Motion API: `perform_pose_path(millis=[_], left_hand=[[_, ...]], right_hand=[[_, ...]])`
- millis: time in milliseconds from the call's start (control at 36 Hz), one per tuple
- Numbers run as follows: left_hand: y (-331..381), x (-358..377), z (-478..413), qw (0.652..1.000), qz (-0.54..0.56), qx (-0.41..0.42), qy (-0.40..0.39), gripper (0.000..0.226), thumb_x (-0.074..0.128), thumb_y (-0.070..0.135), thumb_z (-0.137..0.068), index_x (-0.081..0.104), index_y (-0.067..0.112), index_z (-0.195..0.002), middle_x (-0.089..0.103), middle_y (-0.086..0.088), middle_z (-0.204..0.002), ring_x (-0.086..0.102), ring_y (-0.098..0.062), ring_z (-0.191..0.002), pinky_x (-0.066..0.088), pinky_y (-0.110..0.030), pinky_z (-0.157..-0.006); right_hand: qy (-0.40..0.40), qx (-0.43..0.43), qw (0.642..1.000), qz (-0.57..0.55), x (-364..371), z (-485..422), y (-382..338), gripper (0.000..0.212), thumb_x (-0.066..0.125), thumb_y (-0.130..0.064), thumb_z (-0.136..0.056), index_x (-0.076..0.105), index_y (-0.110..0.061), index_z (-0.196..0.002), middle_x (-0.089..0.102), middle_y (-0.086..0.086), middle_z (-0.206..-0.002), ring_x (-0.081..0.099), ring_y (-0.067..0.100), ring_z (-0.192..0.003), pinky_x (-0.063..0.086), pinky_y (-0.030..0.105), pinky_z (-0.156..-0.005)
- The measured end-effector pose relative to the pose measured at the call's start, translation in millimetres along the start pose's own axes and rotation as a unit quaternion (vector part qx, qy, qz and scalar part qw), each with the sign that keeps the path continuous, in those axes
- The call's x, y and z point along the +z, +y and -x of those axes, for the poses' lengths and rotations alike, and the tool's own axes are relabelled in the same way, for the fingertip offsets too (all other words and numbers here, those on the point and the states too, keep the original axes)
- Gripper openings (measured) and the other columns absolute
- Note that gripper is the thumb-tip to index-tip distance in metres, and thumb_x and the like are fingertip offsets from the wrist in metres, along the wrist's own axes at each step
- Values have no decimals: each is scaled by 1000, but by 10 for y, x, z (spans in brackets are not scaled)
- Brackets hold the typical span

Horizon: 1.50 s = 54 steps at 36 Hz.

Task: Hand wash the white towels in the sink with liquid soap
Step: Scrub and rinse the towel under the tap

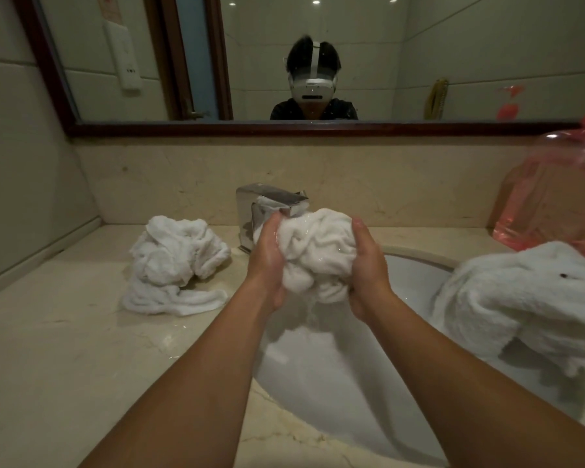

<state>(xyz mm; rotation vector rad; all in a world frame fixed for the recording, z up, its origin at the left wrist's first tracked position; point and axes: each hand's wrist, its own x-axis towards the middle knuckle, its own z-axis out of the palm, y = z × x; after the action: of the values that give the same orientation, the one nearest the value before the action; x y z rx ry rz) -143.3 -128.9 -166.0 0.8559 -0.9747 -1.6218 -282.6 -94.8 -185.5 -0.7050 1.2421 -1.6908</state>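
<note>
- Your left hand (265,261) and right hand (368,265) each curl round a wet balled towel (318,251), gripping it between them above the sink (335,383).
- The balled towel sits right in front of the chrome faucet (271,199) and hides its spout.
- A crumpled towel (176,265) lies on the desk (54,359), left of the faucet.
- A third towel (520,298) drapes over the sink's right rim.
- A pink soap bottle (554,204) stands just behind the third towel, partly hidden by it.

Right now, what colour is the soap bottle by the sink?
The soap bottle is translucent pink; head view.
</note>
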Motion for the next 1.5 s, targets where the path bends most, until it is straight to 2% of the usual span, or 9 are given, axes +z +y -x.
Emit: perform_pose_path(millis=[194,361,500,667,778,917,1028,1250,1500], left_hand=[[-32,-18,32,998,-29,33,36,72,73,60,-69,77,8,-120,77,-20,-116,75,-36,-108,62,-48,-92],[-56,64,112,976,-146,128,97,49,52,73,-96,75,30,-101,78,1,-112,73,-23,-110,56,-47,-104],[-86,-9,80,971,-221,-20,93,128,9,113,-57,59,33,-144,67,-6,-140,66,-31,-123,56,-54,-105],[-28,45,188,983,-49,-177,-20,99,26,98,-84,72,17,-120,79,-22,-108,76,-45,-102,59,-62,-94],[13,-4,175,992,55,-116,-7,69,44,63,-101,73,5,-126,73,-25,-125,70,-43,-116,49,-56,-109],[35,-60,135,993,108,-24,47,36,51,36,-96,74,8,-101,75,-14,-96,74,-28,-78,60,-33,-63],[37,-48,127,993,116,-2,37,29,56,34,-93,66,10,-105,72,-13,-93,70,-31,-89,58,-38,-74],[-16,5,82,999,30,11,-22,89,59,76,-84,68,2,-134,74,-23,-125,72,-40,-118,54,-54,-107],[-34,30,168,989,-80,-123,-14,102,23,101,-79,71,27,-129,81,-8,-113,78,-32,-104,60,-49,-93]], right_hand=[[-149,198,968,-31,-149,112,-58,108,25,-97,-86,87,-10,-102,78,25,-116,79,42,-97,56,57,-98],[-106,148,983,-30,-78,95,-52,70,69,-69,-91,73,-9,-129,79,19,-116,78,39,-106,59,57,-102],[19,-1,1000,1,-50,15,-21,31,88,-25,-87,72,-8,-107,81,9,-94,79,28,-89,65,43,-85],[37,-112,993,-16,-46,19,-103,53,91,-14,-76,61,-22,-119,71,5,-113,75,26,-96,63,39,-80],[-22,-67,997,-21,-60,38,-82,74,84,-31,-69,59,-8,-135,72,13,-116,76,33,-101,62,37,-75],[-155,59,983,-84,-22,102,-41,78,69,-57,-87,67,7,-132,72,25,-112,73,33,-91,58,33,-70],[-194,133,962,-137,-37,113,-56,72,58,-68,-96,67,-7,-134,75,21,-118,74,33,-92,60,36,-73],[-152,102,976,-120,-17,116,-83,67,84,-39,-80,68,-3,-134,77,21,-122,78,34,-99,63,34,-66],[-77,-58,991,-97,-19,10,-52,65,91,-28,-72,67,-9,-129,78,17,-119,77,39,-109,63,55,-95]])
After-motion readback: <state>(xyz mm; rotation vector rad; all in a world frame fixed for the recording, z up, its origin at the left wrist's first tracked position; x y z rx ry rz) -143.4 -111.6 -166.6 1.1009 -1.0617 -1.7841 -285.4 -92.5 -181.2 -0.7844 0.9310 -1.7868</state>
